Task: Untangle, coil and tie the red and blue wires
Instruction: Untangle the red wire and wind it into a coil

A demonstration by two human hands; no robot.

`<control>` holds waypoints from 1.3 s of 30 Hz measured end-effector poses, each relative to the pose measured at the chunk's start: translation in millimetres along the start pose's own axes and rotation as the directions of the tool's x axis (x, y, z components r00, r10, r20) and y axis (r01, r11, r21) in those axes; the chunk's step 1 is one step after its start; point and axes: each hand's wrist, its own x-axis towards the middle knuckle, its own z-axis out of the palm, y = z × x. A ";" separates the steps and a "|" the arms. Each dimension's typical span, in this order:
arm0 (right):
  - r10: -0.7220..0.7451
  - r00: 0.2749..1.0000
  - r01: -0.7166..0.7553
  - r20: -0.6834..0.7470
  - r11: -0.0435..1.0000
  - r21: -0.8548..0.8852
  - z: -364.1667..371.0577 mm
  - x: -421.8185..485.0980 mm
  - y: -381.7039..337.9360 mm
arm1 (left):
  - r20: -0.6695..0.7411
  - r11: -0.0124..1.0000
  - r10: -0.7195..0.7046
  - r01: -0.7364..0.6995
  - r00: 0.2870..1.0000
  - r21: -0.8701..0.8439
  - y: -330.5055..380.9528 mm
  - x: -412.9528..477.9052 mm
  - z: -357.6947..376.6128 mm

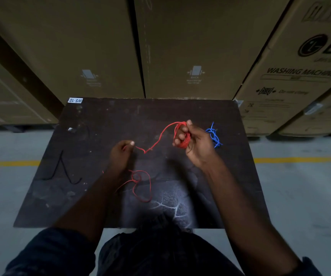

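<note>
- The right hand (197, 143) is raised over the far right part of the table (93, 124). Its fingers are curled round a coil (185, 144) of the red wire (161, 134), with several turns wrapped about the fingers and the thumb pointing up beside them.
- The left hand (120, 154) is nearer the middle of the table, fingers curled in. It pinches the red wire at its fingertips (131, 143).
- Between the two hands the red wire runs as a single strand. It dips to a small kink just right of the left hand, then arcs up and over into the coil.
- The loose end (150, 184) of the red wire lies on the table nearer the person, below the left wrist, in an open loop with a small twist at its top.
- The blue wire (213, 135) lies in a small bunched tangle on the table just right of the right hand — neither hand touches it.
- A black V-shaped line (64, 168) sits near the left edge of the table; whether it is a wire or a mark cannot be told.
- A white label (75, 100) reading "WS-10" sits at the table's far left corner.
- Tall cardboard boxes (180, 46) stand behind the table — the one on the right (299, 80) is printed "LG" and "WASHING MACHINE".
- A yellow line (9, 163) crosses the grey floor (299, 196) on both sides of the table.
</note>
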 end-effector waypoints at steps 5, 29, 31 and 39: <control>-0.023 0.999 0.027 -0.023 0.989 0.149 -3.3 1.6 -1.2 | 0.061 0.844 0.396 -0.389 0.916 0.369 6.1 3.1 -1.7; 0.262 0.908 -0.192 0.326 0.953 -0.233 14.9 -11.0 19.3 | 0.000 0.955 0.297 -0.297 0.955 0.023 109.8 -2.5 32.5; 0.269 0.893 -0.208 0.362 0.958 -0.198 19.6 -12.5 15.4 | 0.087 0.945 0.309 -0.316 0.947 0.079 107.3 -11.8 37.3; -0.181 0.982 0.172 0.062 0.977 0.123 25.8 12.9 -1.8 | 0.424 0.916 0.352 -0.400 0.834 0.028 94.2 -60.0 50.4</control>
